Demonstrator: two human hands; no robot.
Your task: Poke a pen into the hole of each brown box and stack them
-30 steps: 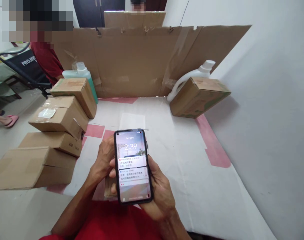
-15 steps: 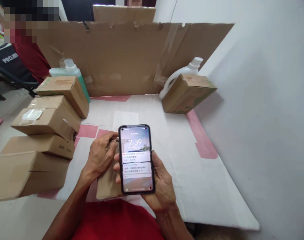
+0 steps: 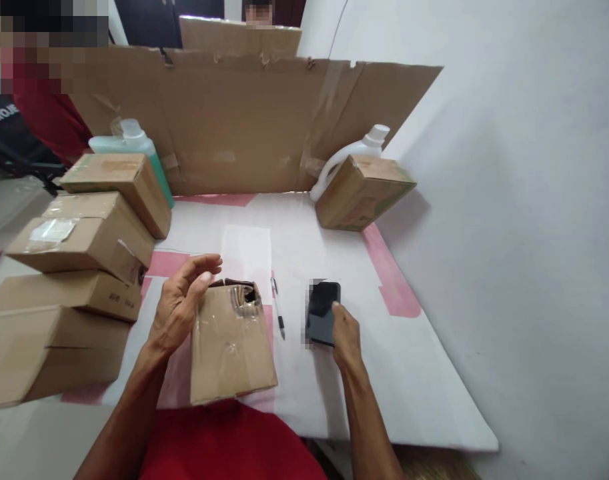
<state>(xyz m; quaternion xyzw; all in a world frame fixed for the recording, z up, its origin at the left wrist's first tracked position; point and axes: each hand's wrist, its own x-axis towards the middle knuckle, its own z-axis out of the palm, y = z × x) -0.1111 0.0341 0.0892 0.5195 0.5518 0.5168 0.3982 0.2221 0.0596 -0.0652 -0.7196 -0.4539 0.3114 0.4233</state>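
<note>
One carton (image 3: 231,360) lies at seven o'clock, the left hand (image 3: 177,310) at its ten, fingers unclenched, contact unclear; at its three, the right hand (image 3: 347,333) grasps the phone (image 3: 323,313) edgewise, presumably to clear its face.

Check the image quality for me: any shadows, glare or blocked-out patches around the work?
Head view: a soft shadow falls on the white wall beside the right-hand carton; head view: small glints show on the near box; head view: coarse pixel blocks run along the left edge of the phone in the right hand.
</note>
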